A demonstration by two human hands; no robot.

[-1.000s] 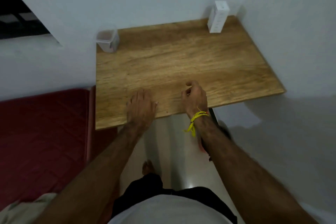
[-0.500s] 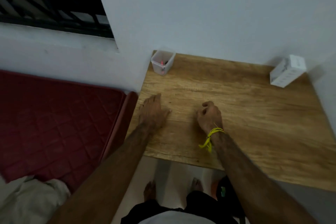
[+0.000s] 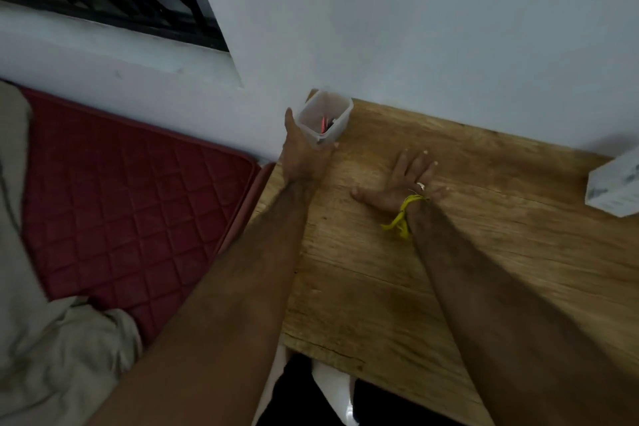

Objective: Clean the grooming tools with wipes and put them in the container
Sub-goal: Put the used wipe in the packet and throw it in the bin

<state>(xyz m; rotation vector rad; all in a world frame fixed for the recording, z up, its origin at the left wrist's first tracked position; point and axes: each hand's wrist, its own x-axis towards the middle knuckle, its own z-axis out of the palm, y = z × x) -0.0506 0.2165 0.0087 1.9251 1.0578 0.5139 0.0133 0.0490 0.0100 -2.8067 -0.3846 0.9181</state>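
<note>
We're over the desk (image 3: 432, 270), bare wood butted against the wall, with the red bed (image 3: 131, 190) just beside its left edge. Off at the right edge, a white box (image 3: 613, 188), possibly the wipes, well apart from everything else. In the desk's far left corner stands the container (image 3: 323, 130), clear plastic, upright, with a few slim tools (image 3: 326, 123) inside, too small for us to name. Our left hand (image 3: 304, 159) has its thumb and fingers wrapped round the container's lower walls. We'd judge it light, thin-walled and a bit slick, so we hold low and on both sides, gently, keeping it level so the tools don't spill. Our right hand (image 3: 403, 185), yellow cord at the wrist, lies flat on the wood with fingers spread, gripping nothing.
</note>
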